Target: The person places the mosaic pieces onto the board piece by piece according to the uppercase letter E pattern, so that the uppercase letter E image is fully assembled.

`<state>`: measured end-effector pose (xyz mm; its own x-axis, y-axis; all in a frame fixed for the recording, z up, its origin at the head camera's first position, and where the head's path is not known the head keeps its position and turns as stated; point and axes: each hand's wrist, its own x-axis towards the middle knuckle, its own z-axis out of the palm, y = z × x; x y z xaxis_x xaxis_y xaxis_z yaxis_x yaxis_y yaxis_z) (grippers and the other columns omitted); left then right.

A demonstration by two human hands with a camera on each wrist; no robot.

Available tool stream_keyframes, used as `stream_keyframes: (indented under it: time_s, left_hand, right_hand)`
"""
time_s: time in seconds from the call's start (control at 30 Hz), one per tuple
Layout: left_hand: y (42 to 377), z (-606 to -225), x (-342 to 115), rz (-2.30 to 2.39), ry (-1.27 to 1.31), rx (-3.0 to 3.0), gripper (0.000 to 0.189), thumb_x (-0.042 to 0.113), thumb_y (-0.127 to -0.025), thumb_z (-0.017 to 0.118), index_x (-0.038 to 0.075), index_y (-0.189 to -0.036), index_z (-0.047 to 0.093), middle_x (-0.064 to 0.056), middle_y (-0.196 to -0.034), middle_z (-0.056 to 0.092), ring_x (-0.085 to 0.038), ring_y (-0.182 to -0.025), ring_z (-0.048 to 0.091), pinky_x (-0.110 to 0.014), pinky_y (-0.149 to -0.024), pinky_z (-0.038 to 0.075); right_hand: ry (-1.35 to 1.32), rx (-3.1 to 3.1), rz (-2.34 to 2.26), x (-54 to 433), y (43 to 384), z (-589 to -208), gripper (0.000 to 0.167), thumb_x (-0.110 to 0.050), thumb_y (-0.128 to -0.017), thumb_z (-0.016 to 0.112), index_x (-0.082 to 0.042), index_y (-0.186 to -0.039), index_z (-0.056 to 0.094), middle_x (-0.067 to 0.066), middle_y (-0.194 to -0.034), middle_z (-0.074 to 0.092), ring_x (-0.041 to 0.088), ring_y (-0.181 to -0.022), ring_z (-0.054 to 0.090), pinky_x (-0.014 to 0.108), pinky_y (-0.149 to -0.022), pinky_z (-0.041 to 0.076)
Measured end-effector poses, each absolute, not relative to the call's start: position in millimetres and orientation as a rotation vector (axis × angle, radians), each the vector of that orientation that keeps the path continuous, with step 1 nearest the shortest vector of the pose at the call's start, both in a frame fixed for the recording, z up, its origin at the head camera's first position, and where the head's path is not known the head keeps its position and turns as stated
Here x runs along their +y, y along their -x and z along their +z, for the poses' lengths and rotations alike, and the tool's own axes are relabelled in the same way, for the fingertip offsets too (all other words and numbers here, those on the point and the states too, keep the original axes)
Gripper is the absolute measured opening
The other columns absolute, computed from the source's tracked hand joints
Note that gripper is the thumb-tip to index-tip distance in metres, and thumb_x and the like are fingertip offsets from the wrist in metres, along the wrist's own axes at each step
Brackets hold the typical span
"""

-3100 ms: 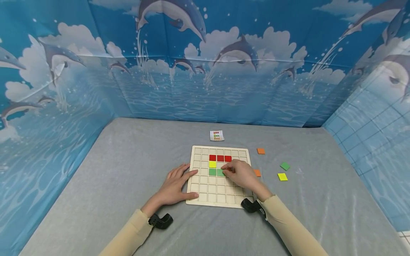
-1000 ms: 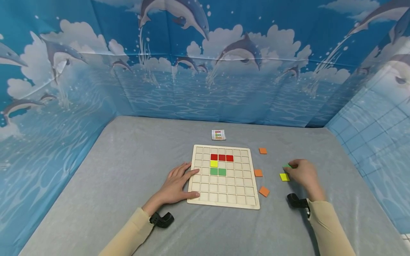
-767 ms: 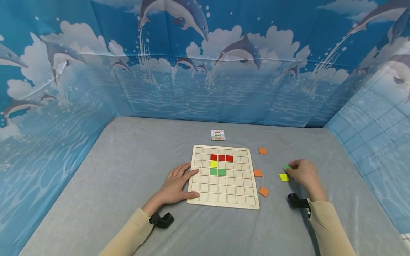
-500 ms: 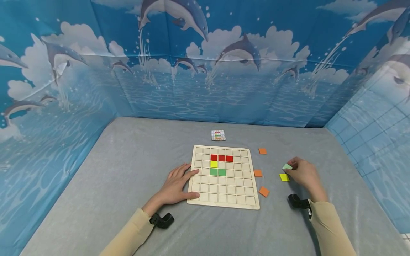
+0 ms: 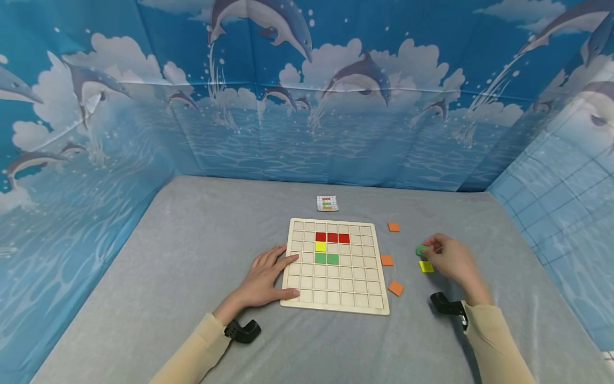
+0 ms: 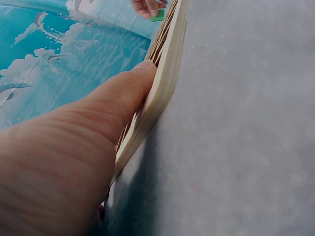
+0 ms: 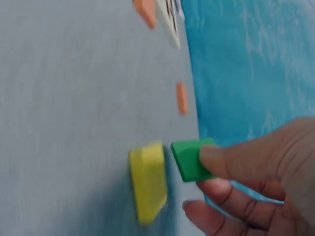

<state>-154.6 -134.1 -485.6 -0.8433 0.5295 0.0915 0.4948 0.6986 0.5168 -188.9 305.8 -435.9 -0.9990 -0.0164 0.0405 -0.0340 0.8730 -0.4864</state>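
Observation:
A wooden grid board (image 5: 340,290) lies on the table, with three red tiles (image 5: 332,237) in a row, one yellow tile (image 5: 320,246) below them and two green tiles (image 5: 326,258) lower still. My left hand (image 5: 261,280) rests along the board's left edge, thumb and forefinger straight on its rim; the left wrist view shows the thumb (image 6: 113,101) on top. Off to the right, my right hand (image 5: 453,261) pinches a loose green tile (image 7: 189,158) between thumb and fingers, raised off the cloth. A loose yellow tile (image 5: 426,266) lies just beneath that hand.
Orange tiles lie right of the board: one at the back (image 5: 393,227), one touching or close to the rim (image 5: 386,260), one nearer me (image 5: 395,288). A small printed pattern card (image 5: 328,203) sits behind the board. A dolphin-print curtain (image 5: 307,138) stands around the grey-covered table.
My right hand has gone from the board to the loose green tile on the right, picked it up, tilted it and shifted it slightly left. My left hand has stayed put.

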Motion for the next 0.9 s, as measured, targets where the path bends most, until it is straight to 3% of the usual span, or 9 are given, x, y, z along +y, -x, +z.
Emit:
stream_keyframes:
  time_s: [0.2,0.43,0.73,0.9]
  left_hand:
    - [156.1,-485.7,-131.4,0.831,-0.871,2.840,0.080,0.059,-0.083,0.062,0.020,-0.148,0.036,-0.012,-0.155,0.018,-0.027,-0.142,0.009,-0.051,-0.107,0.010]
    - [156.4,-485.2,-129.9,0.833,-0.868,2.828,0.080,0.059,-0.083,0.062,0.020,-0.148,0.035,-0.012,-0.155,0.017,-0.027,-0.142,0.008,-0.052,-0.107,0.010]
    - [154.7,-486.0,-135.4,0.841,-0.867,2.840,0.080,0.059,-0.083,0.062,0.020,-0.148,0.036,-0.011,-0.155,0.017,-0.027,-0.142,0.008,-0.053,-0.106,0.010]
    - [153.1,-487.0,-133.8,0.853,-0.873,2.842,0.080,0.060,-0.083,0.062,0.020,-0.148,0.037,-0.012,-0.155,0.018,-0.028,-0.142,0.009,-0.054,-0.106,0.011]
  right_hand:
    - [-0.148,-2.887,0.900,284.6,184.9,-434.2,0.012,-0.014,-0.089,0.067,-0.005,-0.093,0.062,0.007,-0.078,0.060,0.021,-0.066,0.054,0.036,-0.049,0.044]
    - [-0.328,-2.817,1.082,261.5,180.6,-438.7,0.018,-0.022,-0.089,0.070,-0.007,-0.089,0.060,0.005,-0.078,0.060,0.018,-0.067,0.056,0.035,-0.051,0.045]
    - [-0.466,-2.865,1.201,221.6,186.6,-437.8,0.007,-0.009,-0.090,0.066,-0.006,-0.092,0.061,0.003,-0.081,0.061,0.019,-0.069,0.059,0.034,-0.053,0.049]
    - [-0.566,-2.871,1.217,206.6,189.8,-438.7,0.006,-0.006,-0.089,0.066,-0.006,-0.094,0.062,0.001,-0.083,0.061,0.016,-0.070,0.058,0.032,-0.060,0.048]
